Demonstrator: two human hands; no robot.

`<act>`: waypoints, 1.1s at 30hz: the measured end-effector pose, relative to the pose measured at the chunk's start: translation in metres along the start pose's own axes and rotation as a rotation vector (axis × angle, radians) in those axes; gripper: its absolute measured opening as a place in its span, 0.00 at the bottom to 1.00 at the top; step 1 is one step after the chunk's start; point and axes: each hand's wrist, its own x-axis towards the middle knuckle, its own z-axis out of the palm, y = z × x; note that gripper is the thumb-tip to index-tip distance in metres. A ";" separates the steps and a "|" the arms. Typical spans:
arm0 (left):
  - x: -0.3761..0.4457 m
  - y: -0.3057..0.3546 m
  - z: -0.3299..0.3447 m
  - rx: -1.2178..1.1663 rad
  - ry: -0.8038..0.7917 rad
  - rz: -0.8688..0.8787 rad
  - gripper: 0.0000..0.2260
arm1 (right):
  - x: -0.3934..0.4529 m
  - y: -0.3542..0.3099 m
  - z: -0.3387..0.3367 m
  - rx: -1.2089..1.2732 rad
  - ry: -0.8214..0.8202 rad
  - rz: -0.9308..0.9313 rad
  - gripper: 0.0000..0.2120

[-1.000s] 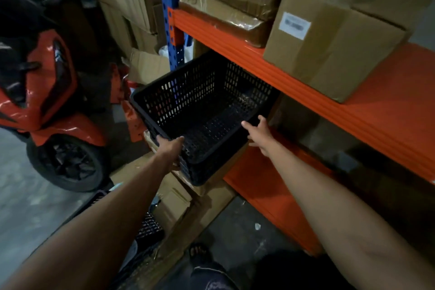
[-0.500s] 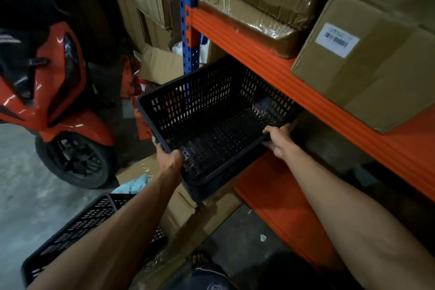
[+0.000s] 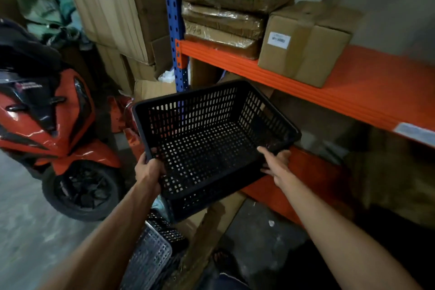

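An empty black perforated plastic basket point(image 3: 211, 139) hangs in the air in front of the orange shelving, tilted so its open top faces me. My left hand point(image 3: 148, 169) grips its near left rim, fingers curled over the edge. My right hand point(image 3: 275, 162) holds the near right rim, thumb on top and fingers underneath.
An orange shelf point(image 3: 353, 87) carries a labelled cardboard box point(image 3: 306, 42) and wrapped bundles point(image 3: 226, 7). A blue upright point(image 3: 174, 30) stands behind the basket. A red scooter point(image 3: 47, 120) is parked at left. Another basket point(image 3: 150, 256) and flattened cardboard point(image 3: 211, 226) lie on the floor.
The basket has come out from under the orange shelf toward me and higher. My right hand, free a second ago, has taken hold of the right rim.
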 end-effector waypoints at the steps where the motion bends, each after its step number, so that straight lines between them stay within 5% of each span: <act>1: -0.013 0.000 -0.013 0.006 -0.031 0.002 0.30 | -0.012 0.005 -0.019 0.053 0.059 0.008 0.57; 7: -0.077 -0.001 -0.055 0.033 -0.233 0.005 0.24 | -0.145 0.005 -0.119 0.213 0.351 0.037 0.33; 21: -0.190 -0.016 -0.027 0.128 -0.515 0.014 0.17 | -0.307 0.011 -0.255 0.251 0.447 0.026 0.42; 29: -0.264 -0.008 0.003 0.148 -0.703 0.070 0.25 | -0.381 0.031 -0.318 0.373 0.529 -0.082 0.35; 33: -0.309 -0.021 0.016 0.178 -0.738 0.057 0.25 | -0.417 0.045 -0.359 0.423 0.600 -0.066 0.41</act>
